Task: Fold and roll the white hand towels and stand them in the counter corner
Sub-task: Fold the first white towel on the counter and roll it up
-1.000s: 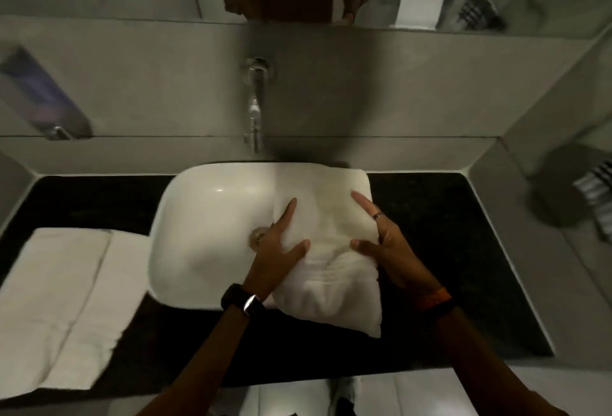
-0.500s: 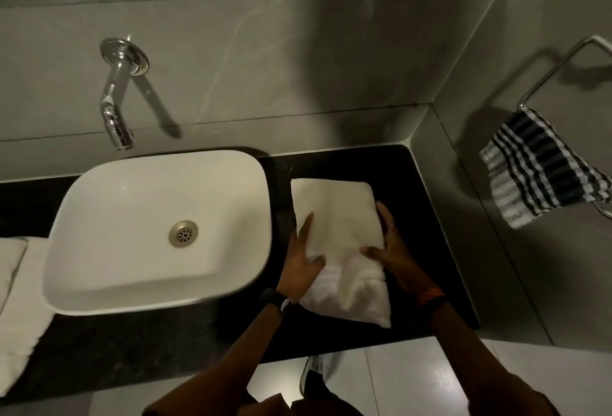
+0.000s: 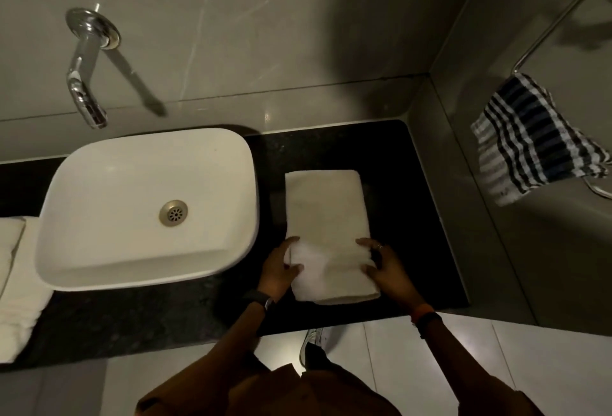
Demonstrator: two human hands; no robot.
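A white hand towel, folded into a long strip, lies flat on the black counter to the right of the basin. Its near end is thicker and curled up. My left hand grips that near end on its left side. My right hand grips it on the right side, fingers curled over the edge. More white towels lie stacked at the counter's far left, partly cut off by the frame edge. The counter corner lies behind the strip, where the two grey walls meet.
A white basin sits on the counter left of the towel, with a chrome wall tap above it. A striped cloth hangs from a metal wall ring on the right. The counter's front edge runs just behind my wrists.
The towel went from lying over the basin to the counter on its right. Both hands slid back from the towel's middle to its near end, which has curled up.
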